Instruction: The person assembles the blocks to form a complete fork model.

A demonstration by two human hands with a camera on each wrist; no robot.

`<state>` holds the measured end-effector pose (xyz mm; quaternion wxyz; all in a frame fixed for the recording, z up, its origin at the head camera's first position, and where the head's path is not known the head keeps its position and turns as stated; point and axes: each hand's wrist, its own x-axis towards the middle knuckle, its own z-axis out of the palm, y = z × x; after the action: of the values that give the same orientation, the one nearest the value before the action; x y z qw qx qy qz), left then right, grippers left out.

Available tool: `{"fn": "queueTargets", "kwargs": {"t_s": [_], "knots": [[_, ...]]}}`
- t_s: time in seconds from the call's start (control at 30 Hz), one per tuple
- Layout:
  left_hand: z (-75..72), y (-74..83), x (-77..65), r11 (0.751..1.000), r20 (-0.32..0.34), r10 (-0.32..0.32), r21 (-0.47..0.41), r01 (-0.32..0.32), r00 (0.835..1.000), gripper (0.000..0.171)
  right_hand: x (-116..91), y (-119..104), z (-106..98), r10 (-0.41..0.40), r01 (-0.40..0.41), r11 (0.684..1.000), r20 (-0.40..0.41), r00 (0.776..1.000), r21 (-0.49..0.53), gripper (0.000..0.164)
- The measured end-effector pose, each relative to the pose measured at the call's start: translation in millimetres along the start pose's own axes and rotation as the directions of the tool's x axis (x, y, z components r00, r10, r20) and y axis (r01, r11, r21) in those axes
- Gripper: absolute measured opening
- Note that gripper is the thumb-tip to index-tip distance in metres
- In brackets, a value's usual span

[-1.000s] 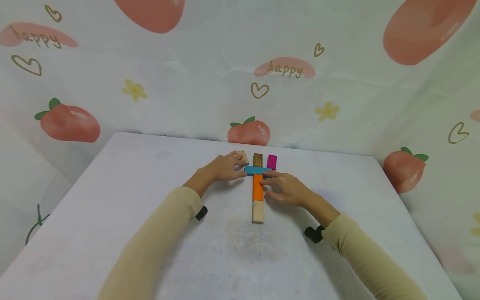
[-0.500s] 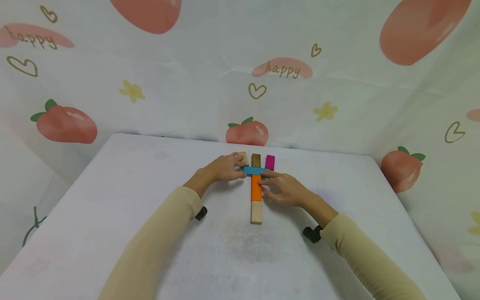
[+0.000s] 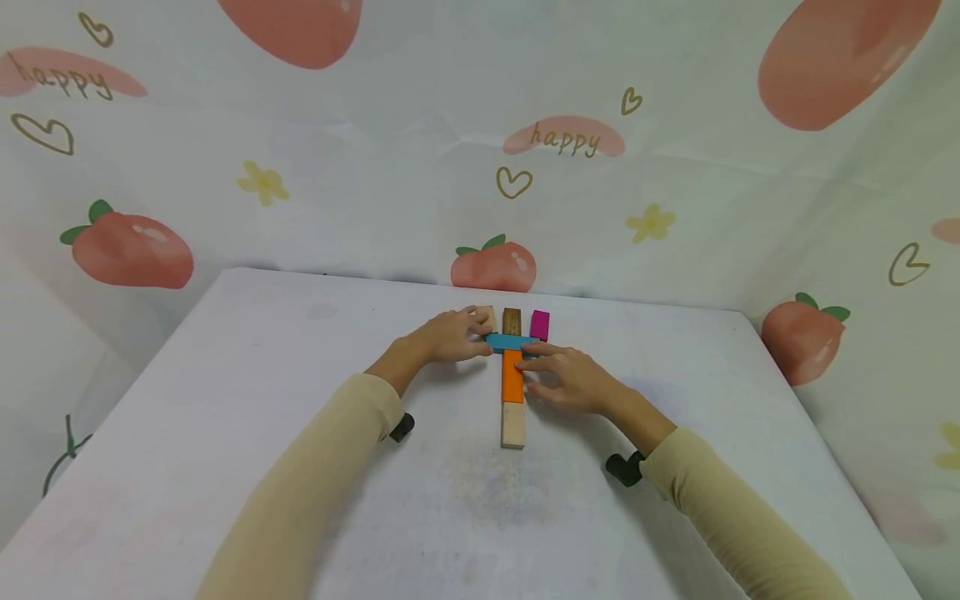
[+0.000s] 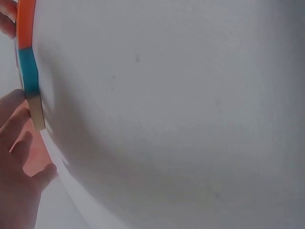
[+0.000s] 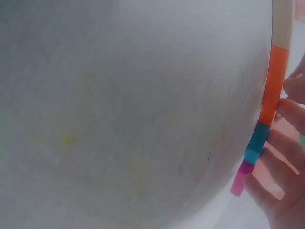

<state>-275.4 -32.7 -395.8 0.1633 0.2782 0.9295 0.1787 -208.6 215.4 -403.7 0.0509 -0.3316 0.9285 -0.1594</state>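
Wooden blocks lie on the white table in a cross-like layout. In the head view a blue block (image 3: 512, 342) lies crosswise. An orange block (image 3: 512, 375) and a pale wood block (image 3: 513, 425) run from it towards me. Beyond it are a second pale block (image 3: 489, 317), a brown block (image 3: 512, 321) and a magenta block (image 3: 540, 324). My left hand (image 3: 447, 336) has its fingers at the second pale block and its thumb by the blue block's left end. My right hand (image 3: 573, 379) rests its loosely spread fingers along the blue and orange blocks, one near the magenta block.
White table (image 3: 315, 500) surface extends around the blocks on all sides. A cloth backdrop (image 3: 390, 208) printed with peaches and hearts hangs behind it. Black wrist devices (image 3: 625, 469) sit under both forearms. A green tie (image 3: 71, 446) shows at the far left.
The head view has shifted slightly, so the backdrop and blocks appear a little further left. Hands and blocks keep nearly the same arrangement.
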Motion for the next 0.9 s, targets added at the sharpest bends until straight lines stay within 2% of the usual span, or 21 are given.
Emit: {"fn": "queueTargets", "kwargs": {"t_s": [0.43,0.7,0.9], "knots": [[0.8,0.0,-0.9,0.999,-0.022,-0.012,-0.052,0.011,1.0,0.058,-0.3,0.1,-0.4,0.013,-0.013,1.0,0.008,1.0,0.001,0.041],[-0.1,-0.6,-0.3,0.999,-0.034,0.011,-0.031,-0.012,0.999,0.057,-0.1,-0.4,0.8,0.011,-0.011,1.0,0.006,1.0,0.002,0.042],[-1.1,-0.3,0.1,1.0,-0.017,0.029,0.014,-0.028,0.999,0.057,1.3,-3.0,-1.3,0.006,-0.006,1.0,0.01,1.0,-0.009,0.041]]}}
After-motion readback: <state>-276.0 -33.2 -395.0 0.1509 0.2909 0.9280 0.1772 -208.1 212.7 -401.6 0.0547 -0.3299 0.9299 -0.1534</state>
